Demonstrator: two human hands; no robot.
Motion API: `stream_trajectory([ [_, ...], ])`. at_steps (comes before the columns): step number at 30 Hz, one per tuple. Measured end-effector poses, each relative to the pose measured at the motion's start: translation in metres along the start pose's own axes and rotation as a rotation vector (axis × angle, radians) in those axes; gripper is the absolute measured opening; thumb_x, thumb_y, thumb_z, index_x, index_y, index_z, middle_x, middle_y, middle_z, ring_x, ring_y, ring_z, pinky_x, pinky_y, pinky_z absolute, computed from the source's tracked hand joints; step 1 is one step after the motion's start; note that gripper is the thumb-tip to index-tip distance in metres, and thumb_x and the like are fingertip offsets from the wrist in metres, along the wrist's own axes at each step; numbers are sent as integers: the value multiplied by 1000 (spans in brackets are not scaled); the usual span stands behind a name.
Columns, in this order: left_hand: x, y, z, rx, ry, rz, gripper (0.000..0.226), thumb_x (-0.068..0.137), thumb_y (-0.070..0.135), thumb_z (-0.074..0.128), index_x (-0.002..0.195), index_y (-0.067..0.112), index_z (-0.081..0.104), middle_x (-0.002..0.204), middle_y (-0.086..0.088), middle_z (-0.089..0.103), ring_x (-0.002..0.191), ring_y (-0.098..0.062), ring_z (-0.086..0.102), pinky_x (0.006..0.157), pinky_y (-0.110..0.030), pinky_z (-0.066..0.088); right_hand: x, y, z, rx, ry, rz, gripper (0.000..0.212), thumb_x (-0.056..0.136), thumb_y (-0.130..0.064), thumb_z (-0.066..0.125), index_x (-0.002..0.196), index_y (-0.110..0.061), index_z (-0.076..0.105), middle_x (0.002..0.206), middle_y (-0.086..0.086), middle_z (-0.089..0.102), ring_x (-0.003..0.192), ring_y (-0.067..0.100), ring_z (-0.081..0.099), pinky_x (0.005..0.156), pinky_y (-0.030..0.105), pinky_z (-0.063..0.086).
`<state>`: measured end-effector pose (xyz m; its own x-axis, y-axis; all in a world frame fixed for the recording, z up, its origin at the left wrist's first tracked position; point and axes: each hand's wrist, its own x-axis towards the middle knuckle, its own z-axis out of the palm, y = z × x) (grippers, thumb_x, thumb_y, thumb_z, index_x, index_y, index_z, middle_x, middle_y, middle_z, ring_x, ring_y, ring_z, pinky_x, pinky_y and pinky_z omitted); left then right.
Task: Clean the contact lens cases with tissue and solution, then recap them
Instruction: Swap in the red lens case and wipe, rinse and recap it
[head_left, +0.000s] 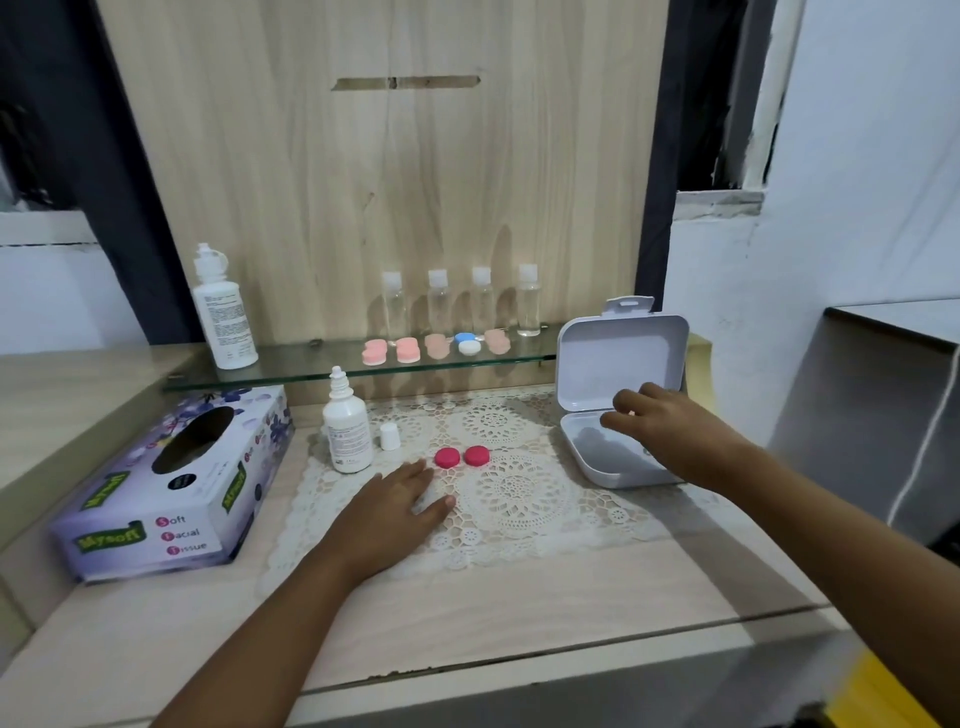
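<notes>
Left fingers: were laid out straight and slightly spread, flat on the mat, holding nothing; the fingertips were seen just short of the red caps (448, 458).
Left hand (400, 499): was rested palm down on the lace mat (519, 493).
Right fingers: were bent downward over the open box; whether anything was pinched in them could not be told.
Right hand (660, 421): was held above the back edge of the white box (618, 467), whose lid was stood up open.
Red caps: two were set side by side on the mat, between the small bottle and the box.
Small solution bottle (347, 434): was stood upright at the mat's left edge, its white cap (389, 435) placed just beside it.
Tissue box (171, 483): was laid at the left of the mat.
Glass shelf (311, 370): a row of lens cases (408, 349), four clear bottles (439, 306) and a large white bottle (224, 312) were kept on it.
</notes>
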<state>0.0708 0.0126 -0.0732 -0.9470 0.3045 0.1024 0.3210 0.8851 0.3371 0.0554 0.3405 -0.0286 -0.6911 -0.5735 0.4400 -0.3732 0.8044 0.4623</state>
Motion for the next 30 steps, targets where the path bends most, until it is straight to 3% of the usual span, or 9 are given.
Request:
stream_trajectory([
  [4, -1, 1, -1, -6, -6, -3, 62, 95, 51, 36, 147, 18, 27, 157, 7, 13, 143, -7, 10, 115, -27, 8, 0, -2, -2, -62, -24, -94, 47, 44, 9, 76, 81, -18, 65, 77, 2, 58, 60, 20, 49, 45, 29, 38],
  [9, -2, 2, -2, -10, -9, -4, 62, 95, 51, 36, 147, 19, 26, 157, 7, 13, 143, -7, 10, 115, -27, 9, -3, 1, 9, -24, 8, -24, 52, 47, 12, 76, 86, -20, 64, 81, 1, 58, 63, 19, 49, 47, 28, 38],
  [12, -2, 2, -2, -8, -10, -6, 62, 95, 51, 36, 147, 19, 26, 157, 7, 13, 143, -7, 11, 115, -27, 9, -2, 1, 15, 72, 82, 53, 56, 48, 17, 74, 92, -15, 65, 83, 6, 59, 60, 23, 50, 45, 31, 43],
  [16, -3, 3, -3, -5, -11, -13, 62, 95, 51, 37, 147, 19, 27, 157, 8, 13, 143, -9, 13, 114, -28, 10, 8, -7, 5, 180, 211, 153, 40, 59, 7, 78, 95, -6, 66, 85, 12, 63, 64, 31, 55, 50, 39, 51],
  [21, -2, 2, -3, -23, -5, -12, 61, 94, 51, 39, 146, 20, 29, 156, 7, 15, 143, -9, 15, 115, -29, 12, 26, -44, -10, 445, 364, 275, 30, 74, -7, 75, 102, -3, 65, 88, 11, 65, 76, 32, 58, 67, 30, 42],
  [26, -1, 0, -3, -44, 9, -9, 62, 93, 52, 42, 145, 21, 33, 156, 7, 18, 142, -8, 17, 116, -30, 14, 44, -95, -16, 826, 257, 331, 29, 82, -22, 70, 107, -10, 66, 92, -3, 59, 80, 10, 54, 69, 7, 34],
  [30, -1, -2, -3, -138, 46, 16, 66, 85, 60, 51, 141, 29, 38, 150, 9, 32, 137, -11, 30, 111, -30, 26, 51, -118, -14, 918, 119, 320, 26, 85, -28, 65, 107, -16, 67, 98, -1, 66, 81, 7, 56, 70, 12, 39],
])
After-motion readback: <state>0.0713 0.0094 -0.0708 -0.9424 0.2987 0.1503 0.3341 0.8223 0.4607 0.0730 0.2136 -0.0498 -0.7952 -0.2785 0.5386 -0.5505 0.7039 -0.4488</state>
